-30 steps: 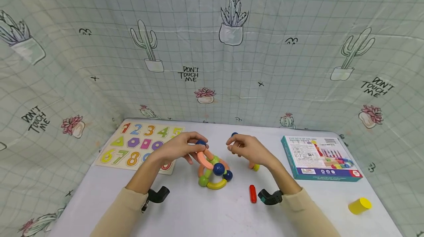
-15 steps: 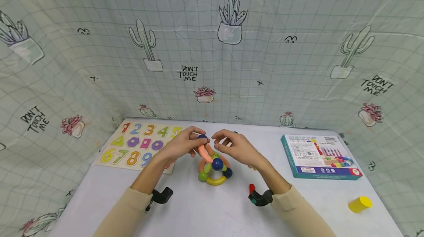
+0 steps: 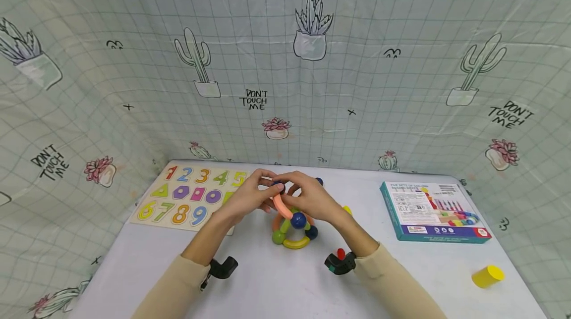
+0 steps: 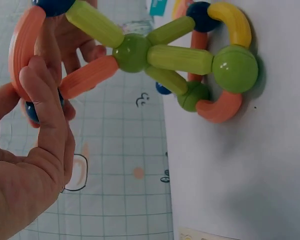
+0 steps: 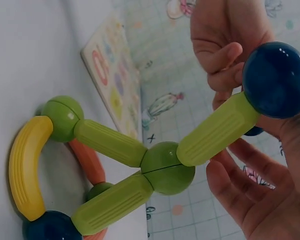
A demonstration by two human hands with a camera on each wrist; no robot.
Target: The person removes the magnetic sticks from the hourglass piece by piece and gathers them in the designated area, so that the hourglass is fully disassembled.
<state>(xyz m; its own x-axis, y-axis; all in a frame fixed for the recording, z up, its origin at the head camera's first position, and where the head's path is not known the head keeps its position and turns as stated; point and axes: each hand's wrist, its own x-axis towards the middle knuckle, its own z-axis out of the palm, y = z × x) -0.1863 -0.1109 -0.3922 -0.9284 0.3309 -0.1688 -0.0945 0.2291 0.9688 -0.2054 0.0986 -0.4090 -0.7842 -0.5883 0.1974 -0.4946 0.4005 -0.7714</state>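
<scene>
A ball-and-stick toy frame (image 5: 167, 167) stands on the table, made of green, blue, yellow and orange parts. Its base is a ring with a yellow curved stick (image 3: 296, 243); green sticks rise to a green middle ball (image 4: 132, 53). An orange curved stick (image 3: 282, 207) links two upper blue balls. My left hand (image 3: 250, 195) pinches the farther blue ball (image 4: 32, 113) at the end of that stick. From the other side, my right hand (image 3: 310, 197) has its index finger and thumb at the same ball, which the fingers partly hide. The nearer blue ball (image 5: 275, 80) is untouched.
A wooden number puzzle board (image 3: 180, 195) lies at the left back. At the right are a boxed toy set (image 3: 434, 212) and a yellow cylinder (image 3: 488, 276). A red stick (image 3: 341, 253) lies by my right wrist; another blue ball (image 3: 319, 181) sits behind my right hand.
My right hand has moved left to meet my left hand at the upper blue ball. My left hand has kept its grip and lifted that ball slightly.
</scene>
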